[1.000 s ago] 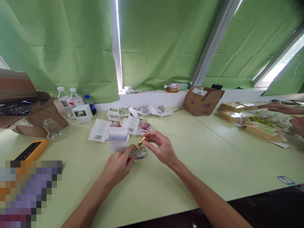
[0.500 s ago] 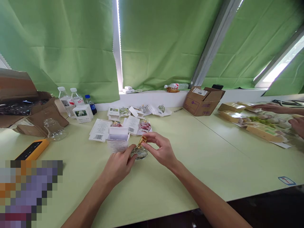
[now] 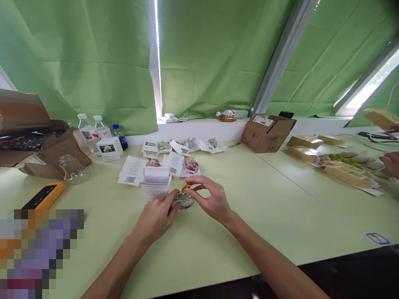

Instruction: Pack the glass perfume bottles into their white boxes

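Observation:
A round clear glass perfume bottle (image 3: 186, 202) stands on the table between my hands. My left hand (image 3: 159, 209) grips its left side with thumb and fingers. Above the bottle's neck, my right hand (image 3: 212, 195) pinches a gold cap (image 3: 186, 187), which sits over the neck; whether it is fully seated I cannot tell. An open white box (image 3: 155, 192) stands just behind my left hand. Past it, a bottle with red contents (image 3: 191, 165) rests on white packaging, and a second red one (image 3: 152, 163) is partly hidden by the box.
More small bottles and white cartons (image 3: 209, 145) line the back of the table. At left are a cardboard box (image 3: 56, 151), a clear jar (image 3: 73, 169), water bottles (image 3: 89, 133) and an orange-black device (image 3: 44, 197). A brown carton (image 3: 264, 133) stands back right; another person's hand (image 3: 390, 162) is farther right.
The gold cap has gone from tilted to more upright and lower over the bottle's neck. At far right, the other person has lifted a yellowish box.

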The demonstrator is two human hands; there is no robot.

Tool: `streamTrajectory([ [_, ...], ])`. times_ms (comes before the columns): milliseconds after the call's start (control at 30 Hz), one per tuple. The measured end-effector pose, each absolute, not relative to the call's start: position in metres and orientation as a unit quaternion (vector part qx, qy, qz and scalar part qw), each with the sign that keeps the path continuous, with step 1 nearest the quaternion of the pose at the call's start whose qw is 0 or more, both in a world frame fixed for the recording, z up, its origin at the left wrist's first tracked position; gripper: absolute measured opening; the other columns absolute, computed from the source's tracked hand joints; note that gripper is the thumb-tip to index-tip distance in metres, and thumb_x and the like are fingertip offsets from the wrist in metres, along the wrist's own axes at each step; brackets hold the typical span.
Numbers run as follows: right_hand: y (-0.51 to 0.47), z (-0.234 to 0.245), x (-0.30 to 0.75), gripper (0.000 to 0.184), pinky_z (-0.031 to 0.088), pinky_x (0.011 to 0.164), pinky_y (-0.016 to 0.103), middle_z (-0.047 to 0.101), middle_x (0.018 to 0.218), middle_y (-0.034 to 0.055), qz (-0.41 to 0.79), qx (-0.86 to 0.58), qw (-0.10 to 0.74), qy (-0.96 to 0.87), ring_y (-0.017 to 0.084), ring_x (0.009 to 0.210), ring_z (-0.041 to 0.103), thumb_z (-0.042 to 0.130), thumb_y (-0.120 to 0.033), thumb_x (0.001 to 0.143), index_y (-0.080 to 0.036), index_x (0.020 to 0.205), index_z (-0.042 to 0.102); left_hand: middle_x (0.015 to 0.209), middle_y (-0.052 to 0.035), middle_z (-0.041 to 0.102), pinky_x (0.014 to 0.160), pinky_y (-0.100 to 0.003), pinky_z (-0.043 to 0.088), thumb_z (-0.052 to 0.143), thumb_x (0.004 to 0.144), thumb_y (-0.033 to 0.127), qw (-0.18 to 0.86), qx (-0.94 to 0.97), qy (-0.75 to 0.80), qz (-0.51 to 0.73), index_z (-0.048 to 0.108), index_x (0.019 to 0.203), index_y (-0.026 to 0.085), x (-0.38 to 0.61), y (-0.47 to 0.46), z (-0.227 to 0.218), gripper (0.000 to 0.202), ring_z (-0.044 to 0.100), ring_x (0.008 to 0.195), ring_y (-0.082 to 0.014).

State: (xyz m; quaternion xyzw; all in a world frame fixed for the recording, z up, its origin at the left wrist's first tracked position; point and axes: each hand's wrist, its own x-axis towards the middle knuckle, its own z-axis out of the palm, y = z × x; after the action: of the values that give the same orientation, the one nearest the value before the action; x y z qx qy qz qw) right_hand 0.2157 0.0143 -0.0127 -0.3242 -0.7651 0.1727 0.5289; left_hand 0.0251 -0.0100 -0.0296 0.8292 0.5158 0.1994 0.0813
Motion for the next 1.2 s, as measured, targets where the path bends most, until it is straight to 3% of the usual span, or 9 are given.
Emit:
streamTrajectory([
  [633,0.0161,-0.0165,0.2162,0.023,0.061,0.071,0.033,0.069,0.101,0.004,0.153,-0.313,0.505,-0.79,0.018,0.087,0.066,0.057,-0.024,0.088,-0.026,0.11,0.063,0.081,-0.0031,0.07,0.052,-0.023,0.036,0.033,0.095,0.033,0.073,0.832,0.512,0.203,0.044,0.131,0.023,0.0248,-0.0104,-0.0299,0.038,0.061,0.059,-0.0154],
  [833,0.0156,-0.0161,0.2177,0.022,0.059,0.077,0.034,0.067,0.111,0.0049,0.132,-0.312,0.504,-0.794,0.02,0.1,0.064,0.056,-0.021,0.088,-0.026,0.108,0.065,0.084,-0.0029,0.07,0.052,-0.024,0.036,0.034,0.095,0.034,0.072,0.833,0.509,0.202,0.044,0.13,0.024,0.0242,-0.0089,-0.0316,0.038,0.061,0.059,-0.0156],
  [1067,0.0152,-0.012,0.2189,0.02,0.055,0.086,0.038,0.068,0.105,0.0053,0.104,-0.315,0.511,-0.793,0.021,0.099,0.064,0.054,-0.019,0.089,-0.025,0.103,0.066,0.085,-0.0026,0.07,0.051,-0.023,0.035,0.034,0.096,0.035,0.074,0.833,0.51,0.203,0.045,0.129,0.024,0.0241,-0.0085,-0.0323,0.037,0.06,0.058,-0.0151],
  [1200,0.0146,-0.0113,0.2192,0.018,0.056,0.075,0.033,0.068,0.097,0.0057,0.105,-0.326,0.516,-0.785,0.019,0.087,0.065,0.053,-0.02,0.089,-0.024,0.1,0.066,0.085,-0.0025,0.07,0.051,-0.024,0.035,0.034,0.096,0.035,0.074,0.834,0.508,0.203,0.045,0.129,0.024,0.024,-0.0083,-0.0326,0.037,0.059,0.057,-0.015],
])
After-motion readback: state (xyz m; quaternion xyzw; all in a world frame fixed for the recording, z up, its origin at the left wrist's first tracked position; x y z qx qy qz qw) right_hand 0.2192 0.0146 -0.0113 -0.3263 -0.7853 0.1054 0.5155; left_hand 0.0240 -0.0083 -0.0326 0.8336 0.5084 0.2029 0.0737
